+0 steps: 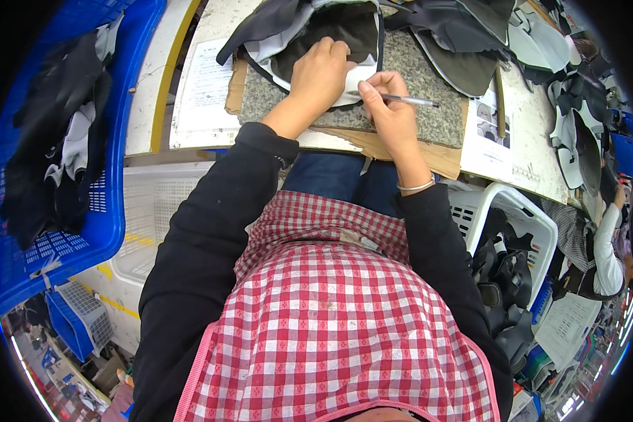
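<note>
My left hand point(321, 73) lies flat, fingers curled, on a dark fabric piece with a white lining point(309, 32) that rests on a speckled grey stone slab point(429, 116). My right hand point(387, 105) pinches a silver pen point(409, 100) just right of the piece's white edge, its tip pointing right over the slab. A thin bracelet circles my right wrist. I wear black sleeves and a red-and-white checked apron.
More dark cut pieces point(464, 42) are piled at the table's far right. A paper sheet point(207, 88) lies left of the slab. A blue crate point(84, 232) of dark fabric stands at left, a white basket point(503, 204) of black parts at right. Another person point(608, 246) sits far right.
</note>
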Available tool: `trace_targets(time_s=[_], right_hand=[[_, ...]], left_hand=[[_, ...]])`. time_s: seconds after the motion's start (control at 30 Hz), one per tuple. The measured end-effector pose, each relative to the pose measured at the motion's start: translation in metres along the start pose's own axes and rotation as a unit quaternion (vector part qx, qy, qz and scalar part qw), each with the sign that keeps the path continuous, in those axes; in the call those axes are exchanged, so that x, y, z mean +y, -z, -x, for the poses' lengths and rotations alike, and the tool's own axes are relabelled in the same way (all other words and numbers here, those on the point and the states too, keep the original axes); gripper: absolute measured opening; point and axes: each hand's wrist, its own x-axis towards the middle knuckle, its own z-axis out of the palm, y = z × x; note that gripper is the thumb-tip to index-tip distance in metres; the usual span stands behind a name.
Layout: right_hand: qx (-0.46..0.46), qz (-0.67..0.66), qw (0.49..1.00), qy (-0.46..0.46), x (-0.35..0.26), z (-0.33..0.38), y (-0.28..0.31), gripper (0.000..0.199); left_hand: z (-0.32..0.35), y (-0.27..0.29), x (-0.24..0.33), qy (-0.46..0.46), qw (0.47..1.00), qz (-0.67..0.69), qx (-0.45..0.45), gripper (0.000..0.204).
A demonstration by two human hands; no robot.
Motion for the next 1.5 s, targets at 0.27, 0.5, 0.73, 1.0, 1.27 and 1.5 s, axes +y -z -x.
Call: trace_targets(time_s=[0.27,0.5,0.73,1.0,1.27,1.5], right_hand=[[0.061,0.174,0.980,0.078,0.008,0.001,-0.005,0.026],[0.079,0.213,0.970,0.083,0.021,-0.006,-0.008,0.028],[0.061,0.216,0.971,0.082,0.014,-0.004,-0.005,0.026],[0.075,0.072,0.992,0.066,0.018,0.000,0.013,0.027],[0.030,-0.039,0.999,0.004,0.016,0.008,0.023,0.025],[0.005,-0.038,0.999,0.020,0.016,0.009,0.023,0.027]], left_hand=[[0.002,-0.003,-0.005,0.008,0.999,0.023,0.027,0.025],[0.002,-0.001,-0.003,0.017,0.999,0.029,0.025,0.024],[0.003,-0.003,-0.003,0.021,0.999,0.032,0.027,0.023],[-0.012,0.030,0.004,0.062,0.975,0.215,0.004,0.033],[-0.095,0.087,-0.044,0.123,0.974,-0.154,-0.114,0.029],[-0.214,0.117,0.027,0.023,0.986,-0.090,0.138,0.017]])
